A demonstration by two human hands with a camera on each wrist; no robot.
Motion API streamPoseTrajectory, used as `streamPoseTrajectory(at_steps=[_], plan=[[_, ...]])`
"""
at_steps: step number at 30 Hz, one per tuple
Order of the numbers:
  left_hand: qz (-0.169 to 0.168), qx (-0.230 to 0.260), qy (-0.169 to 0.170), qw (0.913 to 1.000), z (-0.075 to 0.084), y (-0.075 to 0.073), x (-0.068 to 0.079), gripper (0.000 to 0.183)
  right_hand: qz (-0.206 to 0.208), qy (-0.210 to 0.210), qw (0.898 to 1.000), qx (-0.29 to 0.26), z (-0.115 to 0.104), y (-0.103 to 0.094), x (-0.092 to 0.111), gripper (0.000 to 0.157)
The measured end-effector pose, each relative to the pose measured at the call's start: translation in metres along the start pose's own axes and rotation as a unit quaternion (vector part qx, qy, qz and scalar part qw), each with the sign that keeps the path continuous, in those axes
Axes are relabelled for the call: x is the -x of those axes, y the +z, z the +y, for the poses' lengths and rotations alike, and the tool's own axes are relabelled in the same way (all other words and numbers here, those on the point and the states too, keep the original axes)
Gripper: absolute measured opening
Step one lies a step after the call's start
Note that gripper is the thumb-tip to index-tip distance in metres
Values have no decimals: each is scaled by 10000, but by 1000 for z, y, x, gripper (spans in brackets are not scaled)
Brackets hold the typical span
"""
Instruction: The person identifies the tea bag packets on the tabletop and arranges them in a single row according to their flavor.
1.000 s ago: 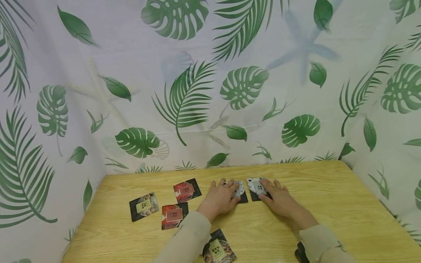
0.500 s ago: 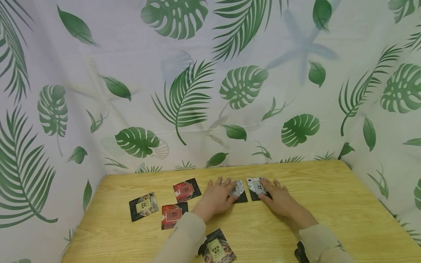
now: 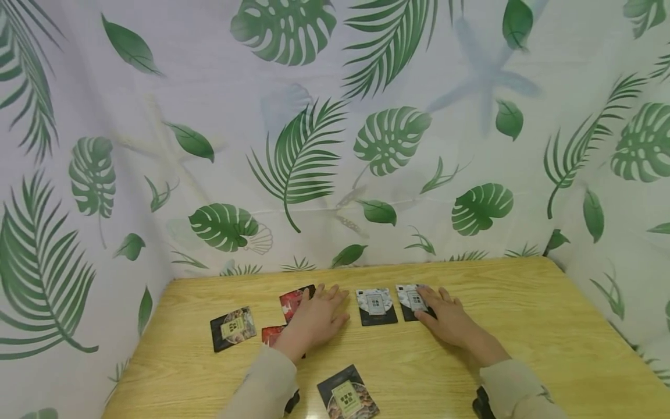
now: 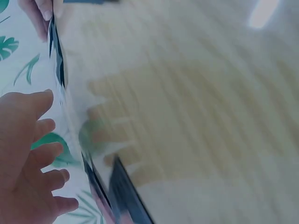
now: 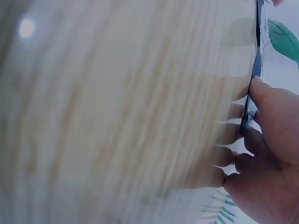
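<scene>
— Along the back: one leaf-print cloth (image 3: 314,247). Before it: one wood-grain table (image 3: 419,372). Known fault: smooth-looking top, so flat goods would likely skid if nudged.

— Hands?

— Two. Left hand (image 3: 317,318): fingers spread, holding nothing, above the red pair; the left wrist view shows a gap between fingertips and tabletop. Right hand (image 3: 447,318): thumb and forefinger resting on the right white packet (image 3: 409,301). Whether they pinch it or merely lie on it, cannot tell.

— Risks from the hands?

— Left: lowered too hard or at a slant, it could shove one red packet into the other; it also hides parts of both. Right: a sideways drag could close the narrow strip between the white packets and tuck one edge under its neighbour.

— Packets?

— Six, lying flat. Left white packet (image 3: 377,306), just beside its twin. Upper red packet (image 3: 291,301) and lower red packet (image 3: 272,335), partly beneath the hand. Far brown packet (image 3: 232,329), tilted, at the left. Near brown packet (image 3: 348,393), tilted, near the left sleeve (image 3: 264,387), which could sweep it aside if pulled back low.

— Smallest items?

— Labels (image 3: 348,398): print too small to read; a mix-up seems likeliest where they are covered.
</scene>
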State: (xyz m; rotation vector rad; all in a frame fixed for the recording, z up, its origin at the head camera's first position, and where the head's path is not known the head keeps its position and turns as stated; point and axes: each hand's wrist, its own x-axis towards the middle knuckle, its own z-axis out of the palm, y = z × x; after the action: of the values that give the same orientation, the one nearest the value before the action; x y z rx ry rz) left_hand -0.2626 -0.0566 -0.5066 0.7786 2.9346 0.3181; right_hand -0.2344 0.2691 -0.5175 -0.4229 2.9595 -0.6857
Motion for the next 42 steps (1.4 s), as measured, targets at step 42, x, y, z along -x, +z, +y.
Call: streamPoseTrajectory(at_steps=[42], plan=[[125,28,-765,9970,-52,-9,43,61,121,-109,9998,77,4,4,-3,65]])
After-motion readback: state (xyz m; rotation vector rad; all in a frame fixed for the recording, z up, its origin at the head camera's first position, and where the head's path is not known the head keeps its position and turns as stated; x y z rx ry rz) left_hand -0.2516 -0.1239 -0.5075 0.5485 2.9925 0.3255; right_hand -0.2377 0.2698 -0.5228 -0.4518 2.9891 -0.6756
